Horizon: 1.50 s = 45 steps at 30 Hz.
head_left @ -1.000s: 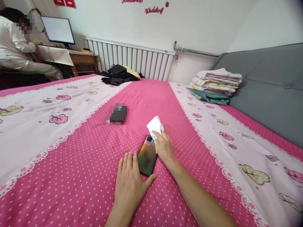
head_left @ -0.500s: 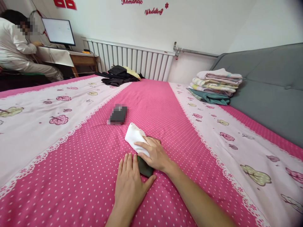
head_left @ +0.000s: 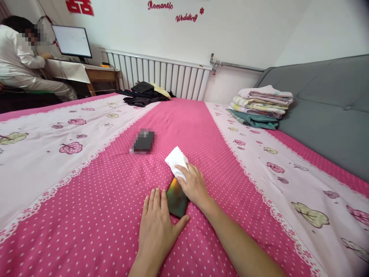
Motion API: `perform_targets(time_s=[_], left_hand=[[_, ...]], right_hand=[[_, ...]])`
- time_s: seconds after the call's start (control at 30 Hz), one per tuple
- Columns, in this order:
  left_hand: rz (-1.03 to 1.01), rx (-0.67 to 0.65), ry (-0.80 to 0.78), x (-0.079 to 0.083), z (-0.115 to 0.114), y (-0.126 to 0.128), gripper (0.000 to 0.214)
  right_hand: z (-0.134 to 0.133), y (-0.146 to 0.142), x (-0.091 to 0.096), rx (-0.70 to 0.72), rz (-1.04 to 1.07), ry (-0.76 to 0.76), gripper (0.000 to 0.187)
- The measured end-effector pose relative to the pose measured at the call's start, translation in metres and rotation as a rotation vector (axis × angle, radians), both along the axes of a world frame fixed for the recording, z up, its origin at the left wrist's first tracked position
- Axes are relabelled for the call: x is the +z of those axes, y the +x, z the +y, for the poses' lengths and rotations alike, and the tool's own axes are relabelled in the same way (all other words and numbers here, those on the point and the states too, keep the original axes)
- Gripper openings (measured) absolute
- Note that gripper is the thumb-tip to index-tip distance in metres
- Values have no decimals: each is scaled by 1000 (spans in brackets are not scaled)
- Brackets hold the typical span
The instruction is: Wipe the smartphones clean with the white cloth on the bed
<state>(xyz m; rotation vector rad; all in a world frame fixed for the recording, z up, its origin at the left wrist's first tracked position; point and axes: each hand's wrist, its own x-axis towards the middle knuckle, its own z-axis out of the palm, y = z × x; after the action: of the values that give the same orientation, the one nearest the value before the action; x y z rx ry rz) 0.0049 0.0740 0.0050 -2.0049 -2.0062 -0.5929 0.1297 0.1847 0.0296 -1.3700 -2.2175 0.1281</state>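
Note:
A dark green, glossy smartphone (head_left: 177,200) lies on the pink dotted bedspread, its far end covered by a white cloth (head_left: 175,157) and my fingers. My right hand (head_left: 194,185) grips this cloth and presses it on the phone's upper part; the fingertips are partly hidden. Beside the phone, my left hand (head_left: 157,217) rests flat with fingers stretched out, the index finger along the phone's left edge and the thumb by its near end.
A blurred black object (head_left: 143,141) lies farther off on the bed. Dark clothes (head_left: 142,93) are heaped at the far edge, folded fabrics (head_left: 261,105) are stacked by the grey headboard (head_left: 325,104). A person (head_left: 20,57) sits at a desk with a monitor (head_left: 72,41).
My right hand has shifted the white cloth to the right and slightly farther away, uncovering more of the phone's back. My left hand has stayed nearly in place.

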Motion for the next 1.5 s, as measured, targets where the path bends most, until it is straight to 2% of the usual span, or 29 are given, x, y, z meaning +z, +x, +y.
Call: perform_targets(time_s=[0.67,0.93,1.5], left_hand=[[28,18,-16,1,0,0,94],[38,40,-28,0,-2,1,91],[-36,42,-70,2,-2,1,88]], right_hand=[[-2,-2,3,0,1,-28,38],[0,-2,-2,18,5,-20,40],[0,-2,-2,16,-5,-18,40]])
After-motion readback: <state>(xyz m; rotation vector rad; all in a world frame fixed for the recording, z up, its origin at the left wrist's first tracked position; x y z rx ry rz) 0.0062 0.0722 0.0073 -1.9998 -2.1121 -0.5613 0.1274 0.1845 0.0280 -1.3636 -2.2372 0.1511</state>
